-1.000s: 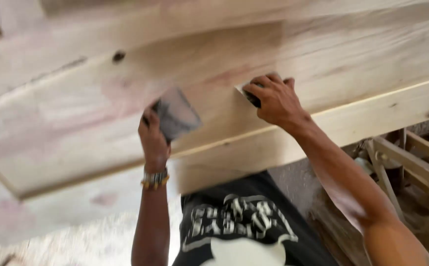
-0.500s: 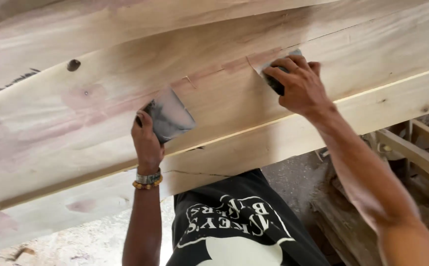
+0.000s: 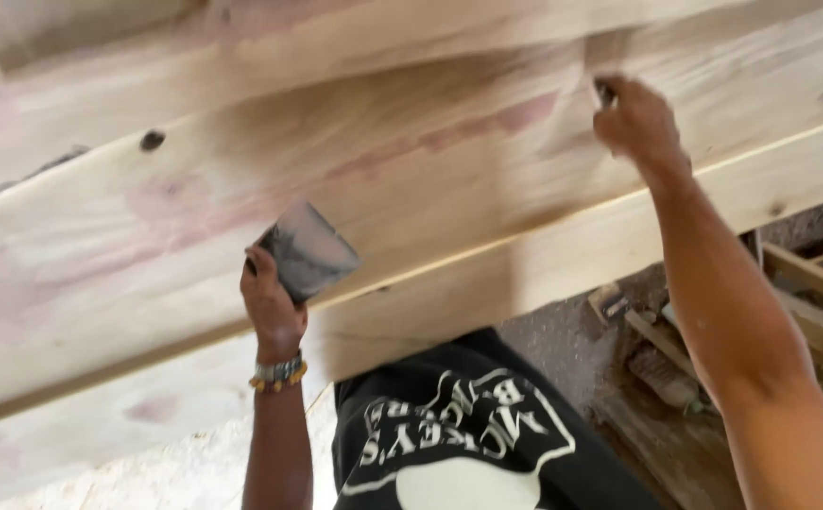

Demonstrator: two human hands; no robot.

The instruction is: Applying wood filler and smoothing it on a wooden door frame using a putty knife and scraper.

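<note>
no packages, labels, signs or screens in view, only bare wood and hands

Below us we see a black shirt (image 3: 468,444) with pale print, and a beaded bracelet (image 3: 277,374). To the right, what may be wooden offcuts (image 3: 662,368) lie blurred on a dusty floor (image 3: 553,340).

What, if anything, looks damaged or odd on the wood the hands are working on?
Pinkish patches stain the pale plank, and a dark knot sits near its left end. The left hand holds a grey scraper blade; the right hand presses on the plank. Nothing looks broken.
</note>
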